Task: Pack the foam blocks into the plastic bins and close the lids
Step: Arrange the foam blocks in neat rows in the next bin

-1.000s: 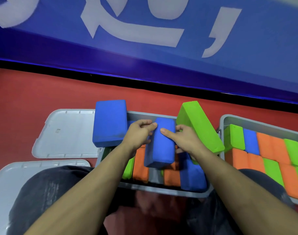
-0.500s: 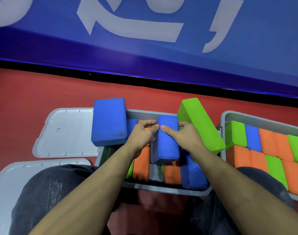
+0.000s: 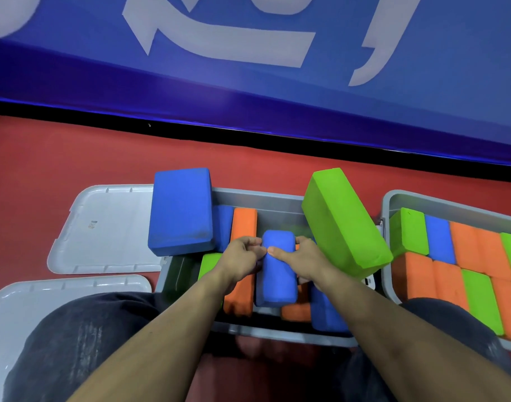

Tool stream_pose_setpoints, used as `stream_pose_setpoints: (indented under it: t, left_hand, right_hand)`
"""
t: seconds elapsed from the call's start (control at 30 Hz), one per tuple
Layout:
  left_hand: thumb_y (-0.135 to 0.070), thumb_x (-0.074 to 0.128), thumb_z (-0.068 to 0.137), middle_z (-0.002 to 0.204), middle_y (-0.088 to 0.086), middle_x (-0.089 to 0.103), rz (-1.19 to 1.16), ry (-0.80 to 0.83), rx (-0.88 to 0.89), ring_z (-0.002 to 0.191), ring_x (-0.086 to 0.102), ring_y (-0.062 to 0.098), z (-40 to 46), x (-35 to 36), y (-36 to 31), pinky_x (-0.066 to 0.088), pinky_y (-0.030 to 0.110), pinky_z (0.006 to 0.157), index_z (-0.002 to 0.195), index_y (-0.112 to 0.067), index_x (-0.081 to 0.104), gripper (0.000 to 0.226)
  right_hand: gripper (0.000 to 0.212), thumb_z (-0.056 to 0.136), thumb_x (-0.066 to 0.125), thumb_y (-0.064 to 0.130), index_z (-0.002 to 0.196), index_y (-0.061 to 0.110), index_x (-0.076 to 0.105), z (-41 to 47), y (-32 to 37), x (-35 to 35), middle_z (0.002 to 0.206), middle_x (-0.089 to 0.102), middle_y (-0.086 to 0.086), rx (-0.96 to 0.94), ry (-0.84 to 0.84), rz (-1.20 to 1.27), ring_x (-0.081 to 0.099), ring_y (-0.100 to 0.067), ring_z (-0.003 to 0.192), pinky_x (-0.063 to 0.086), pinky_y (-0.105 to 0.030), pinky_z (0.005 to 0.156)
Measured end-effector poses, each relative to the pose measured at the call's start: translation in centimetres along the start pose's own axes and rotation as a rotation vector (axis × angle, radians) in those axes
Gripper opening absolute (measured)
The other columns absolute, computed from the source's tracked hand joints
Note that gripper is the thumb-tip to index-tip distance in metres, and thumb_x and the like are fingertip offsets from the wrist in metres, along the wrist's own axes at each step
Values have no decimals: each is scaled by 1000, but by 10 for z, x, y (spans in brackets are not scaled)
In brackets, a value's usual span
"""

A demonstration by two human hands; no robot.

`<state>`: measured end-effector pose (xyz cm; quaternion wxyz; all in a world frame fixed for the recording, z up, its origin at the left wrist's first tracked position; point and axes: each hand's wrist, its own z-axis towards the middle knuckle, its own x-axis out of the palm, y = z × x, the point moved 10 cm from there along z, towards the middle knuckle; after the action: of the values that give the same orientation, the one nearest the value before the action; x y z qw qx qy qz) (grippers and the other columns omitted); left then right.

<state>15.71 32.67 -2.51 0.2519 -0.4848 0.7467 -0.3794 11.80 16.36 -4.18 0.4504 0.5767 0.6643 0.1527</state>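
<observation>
a red floor (image 3: 74, 158) fills the middle of the view. beyond it a black strip (image 3: 248, 137) runs along the foot of a blue banner (image 3: 422, 117) bearing large pale lettering (image 3: 219, 44). dark trousers (image 3: 74, 343) cover the person's knees at the bottom.

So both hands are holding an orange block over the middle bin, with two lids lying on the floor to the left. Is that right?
Not quite: the block that both hands hold is blue, not orange, as the head view shows. The left hand and right hand grip it from either side over the middle bin, and the two lids do lie on the floor to the left.
</observation>
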Motion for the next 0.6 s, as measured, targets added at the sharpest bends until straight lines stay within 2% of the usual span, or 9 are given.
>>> stream_pose_setpoints:
  t: [0.07, 0.1, 0.17, 0.23, 0.3, 0.37, 0.4, 0.53, 0.6]
  left_hand:
    - [-3, 56, 101, 93, 3, 65, 21, -2, -11, 81, 62, 14, 8, 1, 8, 57, 35, 85, 124, -5, 58, 23]
    - [-2, 55, 101, 94, 3, 66, 39, -10, -26, 81, 62, 14, 13, 1, 15, 57, 38, 86, 123, -5, 59, 22]
    - [-1, 55, 100, 99, 8, 69, 100, -20, -56, 88, 63, 19, 24, 0, 31, 55, 45, 95, 123, -1, 61, 24]
    - [1, 52, 100, 103, 11, 69, 158, -10, -102, 93, 64, 21, 33, -1, 51, 56, 44, 95, 124, 2, 63, 26]
    - [4, 48, 101, 100, 13, 69, 198, 36, -147, 84, 65, 21, 38, 2, 70, 59, 31, 77, 118, 4, 64, 24]
    - [8, 44, 101, 89, 9, 68, 219, 65, -182, 69, 63, 13, 39, 4, 81, 53, 20, 56, 114, 0, 64, 25]
    - [9, 43, 101, 86, 6, 66, 230, 59, -187, 65, 61, 11, 41, 3, 86, 50, 20, 53, 115, 0, 64, 27]
    - [8, 47, 99, 101, 12, 67, 296, 57, -189, 80, 60, 19, 56, 3, 98, 49, 24, 62, 130, 1, 59, 35]
    - [6, 49, 98, 102, 12, 67, 308, 45, -189, 81, 61, 21, 60, 3, 101, 53, 29, 68, 130, -4, 58, 35]
  right_hand:
    - [45, 80, 82, 47, 109, 16, 67, 7, -9, 8, 107, 76, -5, 27, 27, 13, 74, -23, 96, 61, -45, 82]
    - [39, 84, 80, 41, 111, 15, 67, 8, -13, 12, 110, 75, -6, 40, 37, 31, 73, -23, 99, 60, -43, 83]
    - [30, 89, 76, 35, 110, 17, 64, 11, -27, 21, 113, 74, -6, 72, 45, 71, 72, -25, 103, 58, -44, 86]
    - [25, 91, 74, 32, 109, 19, 63, 12, -46, 35, 111, 74, -7, 128, 61, 92, 72, -27, 102, 60, -48, 87]
    - [23, 92, 72, 28, 112, 20, 64, 11, -63, 51, 112, 74, -8, 182, 93, 130, 73, -28, 102, 60, -51, 87]
    - [22, 90, 74, 29, 110, 23, 64, 20, -78, 60, 112, 75, -6, 196, 97, 118, 73, -27, 101, 58, -55, 89]
    - [23, 89, 74, 30, 109, 24, 64, 24, -82, 62, 110, 76, -4, 200, 93, 118, 73, -26, 99, 58, -56, 90]
    - [31, 89, 75, 28, 117, 21, 63, 32, -90, 67, 109, 74, -2, 256, 90, 126, 73, -26, 99, 60, -55, 84]
    - [35, 89, 75, 30, 121, 21, 63, 35, -95, 68, 111, 74, -2, 249, 68, 77, 73, -25, 98, 60, -52, 85]
